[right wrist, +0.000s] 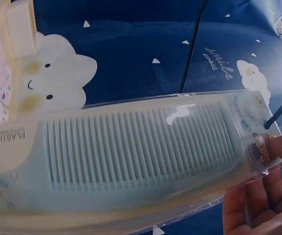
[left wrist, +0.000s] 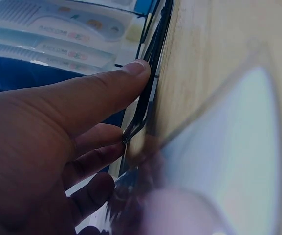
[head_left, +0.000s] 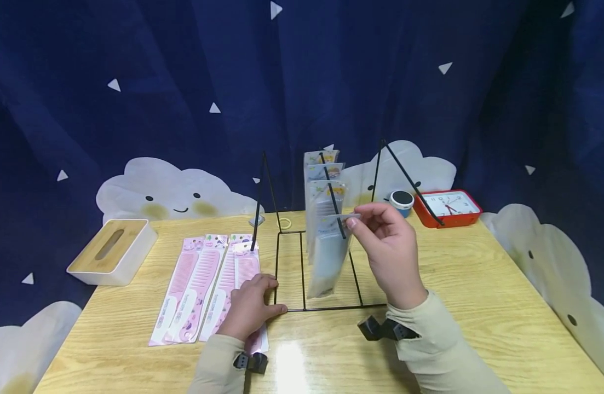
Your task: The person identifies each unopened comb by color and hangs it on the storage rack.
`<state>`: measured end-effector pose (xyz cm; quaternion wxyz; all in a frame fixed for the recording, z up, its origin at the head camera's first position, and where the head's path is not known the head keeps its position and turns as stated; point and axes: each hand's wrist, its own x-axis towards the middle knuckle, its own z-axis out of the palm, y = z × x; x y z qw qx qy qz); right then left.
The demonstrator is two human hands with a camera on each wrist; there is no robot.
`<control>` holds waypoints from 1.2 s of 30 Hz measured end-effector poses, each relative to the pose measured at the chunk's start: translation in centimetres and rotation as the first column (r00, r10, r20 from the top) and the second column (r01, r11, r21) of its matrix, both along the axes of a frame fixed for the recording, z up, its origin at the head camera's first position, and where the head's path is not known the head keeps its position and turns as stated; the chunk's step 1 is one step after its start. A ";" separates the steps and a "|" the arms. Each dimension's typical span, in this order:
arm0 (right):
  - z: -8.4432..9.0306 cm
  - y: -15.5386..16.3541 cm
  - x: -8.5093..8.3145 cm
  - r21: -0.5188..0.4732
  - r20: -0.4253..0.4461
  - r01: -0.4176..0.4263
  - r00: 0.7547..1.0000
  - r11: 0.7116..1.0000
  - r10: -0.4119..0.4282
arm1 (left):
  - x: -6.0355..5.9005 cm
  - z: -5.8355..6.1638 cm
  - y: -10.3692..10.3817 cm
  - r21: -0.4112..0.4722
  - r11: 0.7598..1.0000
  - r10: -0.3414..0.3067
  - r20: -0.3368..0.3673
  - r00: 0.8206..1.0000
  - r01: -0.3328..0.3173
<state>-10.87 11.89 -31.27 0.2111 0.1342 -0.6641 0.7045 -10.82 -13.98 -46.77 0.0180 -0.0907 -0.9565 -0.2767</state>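
Observation:
My right hand (head_left: 394, 257) pinches the top corner of a clear-packed pale blue comb (right wrist: 141, 152) between thumb and fingers. The comb's header is at the front end of the rack's middle hook (head_left: 334, 200), and the pack hangs down over the base. Several similar packs (head_left: 326, 189) hang behind it. At the front left corner of the black wire rack (head_left: 303, 268), my left hand (head_left: 252, 303) holds the base, thumb on the wire (left wrist: 148, 88) and fingers by the corner. Packed pink combs (head_left: 198, 290) lie beside and partly under the left hand.
A white tissue box with a wooden top (head_left: 111, 249) stands at the left. Behind the rack's right side are a red clock (head_left: 449, 207) and a small round blue-and-white device (head_left: 402, 201). A yellow ring (head_left: 285, 223) lies by the rack's back left corner, before a dark blue curtain (head_left: 292, 71).

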 end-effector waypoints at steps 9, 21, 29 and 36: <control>0.4 -0.2 -1.5 0.020 0.011 0.030 0.999 0.999 -0.031 | 0.0 0.1 0.1 -0.001 1.000 -0.002 0.007 1.000 0.002; 0.5 0.0 -2.9 0.068 0.029 0.016 0.999 0.998 -0.018 | 0.0 0.1 0.1 -0.015 1.000 0.001 0.008 1.000 -0.001; -1.5 1.5 -2.7 0.208 0.030 -0.031 0.999 0.978 0.025 | 0.0 -0.1 0.2 -0.041 0.999 -0.001 -0.014 1.000 0.000; -5.8 3.4 -2.1 0.412 0.145 -0.097 0.989 0.906 0.040 | 0.0 -0.1 0.1 -0.041 0.999 0.005 -0.008 1.000 -0.006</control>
